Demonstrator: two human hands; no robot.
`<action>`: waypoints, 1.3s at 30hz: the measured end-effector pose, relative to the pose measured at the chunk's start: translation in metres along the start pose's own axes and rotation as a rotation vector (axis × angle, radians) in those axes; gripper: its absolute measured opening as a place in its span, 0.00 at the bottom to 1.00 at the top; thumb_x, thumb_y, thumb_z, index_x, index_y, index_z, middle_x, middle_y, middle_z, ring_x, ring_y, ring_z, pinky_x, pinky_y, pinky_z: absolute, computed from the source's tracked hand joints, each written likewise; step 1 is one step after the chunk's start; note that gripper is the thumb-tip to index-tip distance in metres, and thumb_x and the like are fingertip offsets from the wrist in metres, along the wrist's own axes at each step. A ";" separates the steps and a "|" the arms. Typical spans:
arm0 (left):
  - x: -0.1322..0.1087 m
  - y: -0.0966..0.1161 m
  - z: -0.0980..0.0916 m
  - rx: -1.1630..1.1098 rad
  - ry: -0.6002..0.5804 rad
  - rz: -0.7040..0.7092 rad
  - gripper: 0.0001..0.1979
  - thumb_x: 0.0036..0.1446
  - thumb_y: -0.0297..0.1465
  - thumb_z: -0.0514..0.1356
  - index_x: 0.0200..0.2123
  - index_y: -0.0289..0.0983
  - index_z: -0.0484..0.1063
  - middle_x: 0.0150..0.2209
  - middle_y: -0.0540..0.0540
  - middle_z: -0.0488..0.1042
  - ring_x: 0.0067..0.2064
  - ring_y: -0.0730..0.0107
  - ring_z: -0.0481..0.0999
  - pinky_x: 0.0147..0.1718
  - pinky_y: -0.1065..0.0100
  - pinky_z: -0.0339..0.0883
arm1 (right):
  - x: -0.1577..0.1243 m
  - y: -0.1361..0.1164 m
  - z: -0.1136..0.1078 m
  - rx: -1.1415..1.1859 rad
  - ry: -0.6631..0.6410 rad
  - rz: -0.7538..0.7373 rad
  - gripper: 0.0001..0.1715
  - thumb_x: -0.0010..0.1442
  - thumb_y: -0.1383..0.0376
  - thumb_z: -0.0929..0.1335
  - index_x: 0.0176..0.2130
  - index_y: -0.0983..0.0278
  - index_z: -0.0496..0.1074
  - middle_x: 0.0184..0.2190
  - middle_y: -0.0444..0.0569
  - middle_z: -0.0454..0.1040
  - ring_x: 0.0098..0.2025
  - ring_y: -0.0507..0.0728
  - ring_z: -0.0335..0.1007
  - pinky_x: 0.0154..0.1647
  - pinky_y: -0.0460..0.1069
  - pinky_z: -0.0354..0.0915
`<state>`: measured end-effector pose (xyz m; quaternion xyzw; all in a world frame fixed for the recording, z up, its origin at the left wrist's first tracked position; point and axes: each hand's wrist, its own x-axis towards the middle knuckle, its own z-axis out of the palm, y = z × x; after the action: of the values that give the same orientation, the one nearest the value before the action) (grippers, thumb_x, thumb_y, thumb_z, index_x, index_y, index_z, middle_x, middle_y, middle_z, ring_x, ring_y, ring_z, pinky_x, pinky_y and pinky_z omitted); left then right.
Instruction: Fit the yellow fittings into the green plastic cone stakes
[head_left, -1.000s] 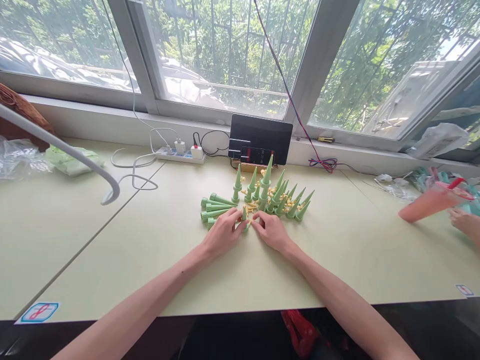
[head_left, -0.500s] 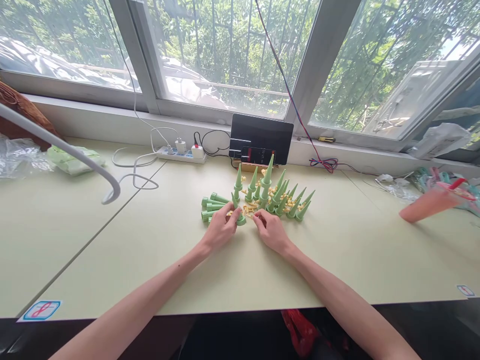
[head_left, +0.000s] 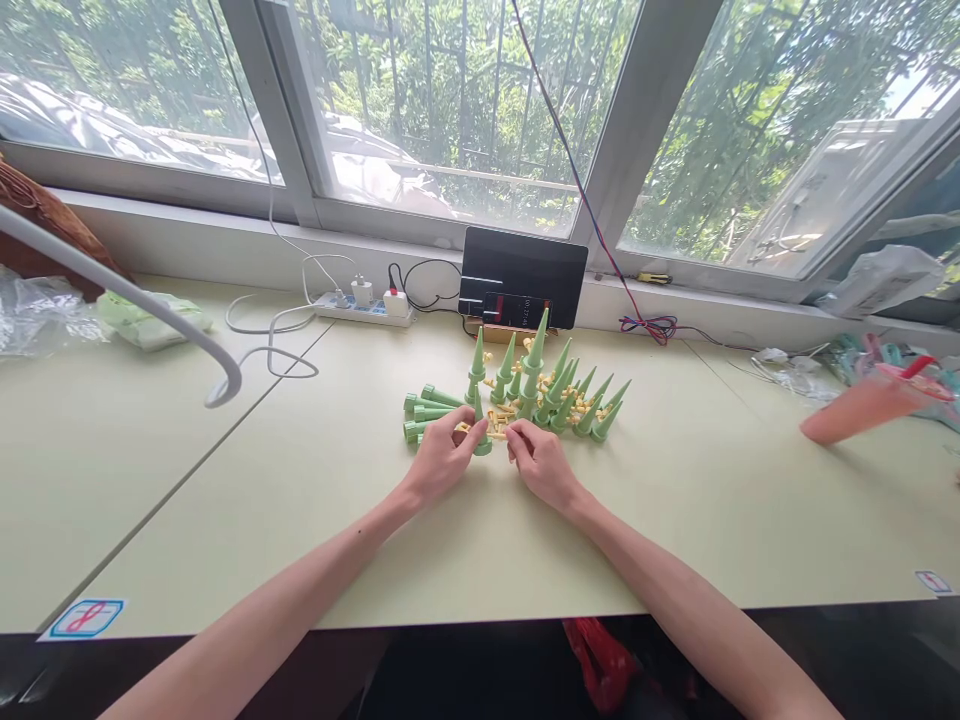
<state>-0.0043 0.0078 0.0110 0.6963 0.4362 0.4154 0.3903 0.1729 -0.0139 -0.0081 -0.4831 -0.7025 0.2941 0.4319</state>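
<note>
- White plastic power strip [head_left: 364, 315]: far edge of the pale green flat table [head_left: 712, 480].
- Black rectangular screen [head_left: 536, 265]: upright, far edge; dark slab-shaped phone [head_left: 514, 309] in front.
- Pink cylindrical cup [head_left: 855, 406], red straw [head_left: 917, 367]: toward right edge.
- White paper label [head_left: 86, 619], blue border: near edge, left.

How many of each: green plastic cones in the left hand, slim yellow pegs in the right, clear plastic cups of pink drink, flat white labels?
Green plastic cone in left hand: 1
Slim yellow peg in right hand: 1
Clear plastic cup of pink drink: 1
Flat white labels: 2
Total: 5
</note>
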 end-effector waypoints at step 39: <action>-0.001 0.000 -0.002 -0.042 -0.066 0.034 0.15 0.60 0.43 0.57 0.34 0.36 0.67 0.30 0.50 0.68 0.18 0.83 0.56 0.15 0.74 0.49 | -0.001 -0.002 -0.001 0.054 -0.049 -0.004 0.14 0.65 0.56 0.62 0.36 0.63 0.68 0.25 0.44 0.67 0.24 0.51 0.62 0.26 0.46 0.60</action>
<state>-0.0061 0.0071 0.0118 0.7085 0.4026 0.4078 0.4118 0.1725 -0.0154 -0.0061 -0.4624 -0.7055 0.3239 0.4283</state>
